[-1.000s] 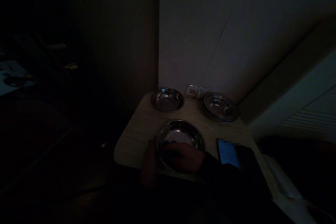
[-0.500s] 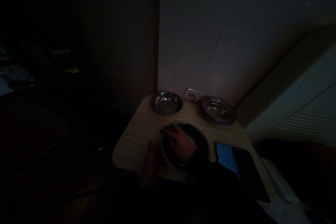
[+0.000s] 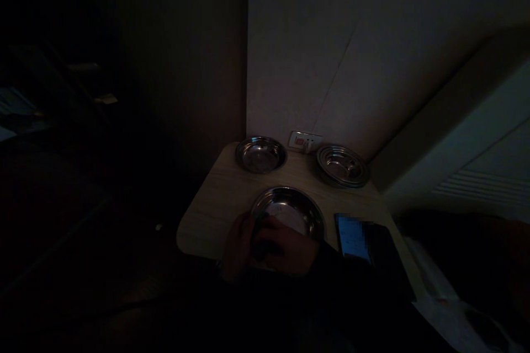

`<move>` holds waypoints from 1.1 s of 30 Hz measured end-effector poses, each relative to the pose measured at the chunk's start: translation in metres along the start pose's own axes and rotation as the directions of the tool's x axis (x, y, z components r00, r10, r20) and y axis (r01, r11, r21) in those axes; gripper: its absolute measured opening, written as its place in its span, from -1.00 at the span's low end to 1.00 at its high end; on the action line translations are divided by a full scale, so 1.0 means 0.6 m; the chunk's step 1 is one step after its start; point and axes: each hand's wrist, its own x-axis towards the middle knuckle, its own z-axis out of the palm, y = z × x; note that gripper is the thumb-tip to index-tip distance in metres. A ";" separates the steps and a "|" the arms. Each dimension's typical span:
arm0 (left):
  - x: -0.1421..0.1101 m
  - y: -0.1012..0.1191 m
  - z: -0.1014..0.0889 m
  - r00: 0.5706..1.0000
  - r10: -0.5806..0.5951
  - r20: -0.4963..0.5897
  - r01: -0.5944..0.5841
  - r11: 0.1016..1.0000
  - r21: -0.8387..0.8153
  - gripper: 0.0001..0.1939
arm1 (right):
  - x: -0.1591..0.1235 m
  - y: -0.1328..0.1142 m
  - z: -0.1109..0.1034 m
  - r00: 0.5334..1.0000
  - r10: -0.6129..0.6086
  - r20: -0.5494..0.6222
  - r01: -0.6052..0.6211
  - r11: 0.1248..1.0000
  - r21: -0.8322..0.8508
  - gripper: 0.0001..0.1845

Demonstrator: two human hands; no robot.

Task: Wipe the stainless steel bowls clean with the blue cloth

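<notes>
A shiny metal bowl (image 3: pixel 304 204) rests on the table in front of me. My left hand (image 3: pixel 237 248) is at its near left edge, fingers wrapped on the rim and thumb partly in shadow. Over the near part of the bowl is my right hand (image 3: pixel 290 248), its fingers curled around a dark cloth (image 3: pixel 265 245) pressed toward the near left inside. The cloth's outline is hard to make out in the dim light. My right sleeve covers the bowl's near right edge.
On the wooden-topped table (image 3: pixel 207 209) stand another metal bowl (image 3: pixel 261 155) at the back left and a stack of metal bowls (image 3: pixel 343 166) at the back right. A lit phone (image 3: pixel 353 238) lies to the right. A wall socket (image 3: pixel 304 142) with a plug is behind.
My right hand has moved with the cloth from the bowl's far left side toward its near left rim. My left hand has closed in on the rim. The view has shifted slightly.
</notes>
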 end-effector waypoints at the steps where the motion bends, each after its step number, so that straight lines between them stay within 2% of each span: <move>1: -0.001 0.000 0.001 1.000 -0.005 -0.006 0.005 1.000 0.008 -0.60 | -0.002 -0.003 -0.001 1.000 -0.002 0.027 0.002 1.000 -0.017 -0.75; 7: -0.011 0.004 0.007 1.000 -0.014 -0.026 0.014 0.999 0.036 -0.54 | -0.042 -0.018 -0.022 0.974 0.005 0.226 0.041 0.979 -0.201 -0.87; 10: -0.017 0.001 0.008 0.997 0.064 -0.045 -0.060 0.996 0.072 -0.54 | -0.078 -0.013 -0.048 0.954 0.080 0.290 0.037 0.926 -0.376 -0.93; 12: -0.020 -0.002 0.010 0.992 0.115 -0.053 -0.109 0.989 0.103 -0.54 | -0.096 -0.007 -0.073 0.954 0.118 0.276 0.017 0.896 -0.443 -0.92; 14: -0.023 -0.005 0.011 0.987 0.145 -0.065 -0.136 0.983 0.123 -0.54 | -0.101 0.002 -0.093 0.982 0.088 0.167 -0.010 0.908 -0.418 -0.87; 16: -0.024 -0.006 0.012 0.983 0.170 -0.071 -0.159 0.978 0.137 -0.54 | -0.091 0.011 -0.100 0.994 0.025 -0.105 -0.060 0.936 -0.348 -0.84; 17: -0.024 -0.007 0.013 0.980 0.186 -0.070 -0.174 0.973 0.150 -0.55 | -0.081 0.017 -0.095 0.965 -0.004 -0.261 -0.082 0.945 -0.317 -0.83; 19: -0.024 -0.007 0.013 0.975 0.208 -0.075 -0.191 0.962 0.194 -0.54 | -0.052 0.029 -0.070 0.868 -0.023 -0.495 -0.132 0.952 -0.277 -0.81; 20: -0.024 -0.008 0.012 0.973 0.216 -0.077 -0.195 0.955 0.224 -0.53 | -0.036 0.035 -0.052 0.841 -0.022 -0.541 -0.146 0.953 -0.266 -0.77; 21: -0.024 -0.009 0.012 0.971 0.227 -0.079 -0.200 0.946 0.256 -0.52 | -0.020 0.039 -0.032 0.834 -0.006 -0.551 -0.154 0.958 -0.243 -0.70; 24: -0.021 -0.012 0.009 0.955 0.284 -0.083 -0.240 0.907 0.347 -0.50 | 0.014 0.043 0.022 0.850 0.037 -0.526 -0.135 0.980 -0.149 -0.55; 27: -0.017 -0.011 0.002 0.920 0.373 -0.123 -0.290 0.856 0.427 -0.53 | 0.016 0.034 0.041 0.936 -0.031 -0.352 -0.009 0.994 -0.111 -0.50; 29: -0.015 -0.006 -0.003 0.898 0.416 -0.140 -0.310 0.826 0.471 -0.55 | 0.002 0.029 0.030 0.987 -0.057 -0.152 0.037 0.991 -0.131 -0.47; 30: -0.015 -0.003 -0.004 0.890 0.436 -0.131 -0.326 0.811 0.486 -0.55 | -0.007 0.030 0.018 0.998 -0.048 -0.052 0.039 0.984 -0.171 -0.48; 31: -0.015 0.002 -0.006 0.885 0.453 -0.110 -0.344 0.795 0.499 -0.56 | -0.017 0.032 0.005 0.999 -0.025 0.032 0.032 0.971 -0.238 -0.51; 33: -0.016 0.011 -0.005 0.878 0.476 -0.054 -0.383 0.764 0.519 -0.57 | -0.035 0.041 -0.023 0.993 0.061 0.101 -0.012 0.904 -0.428 -0.62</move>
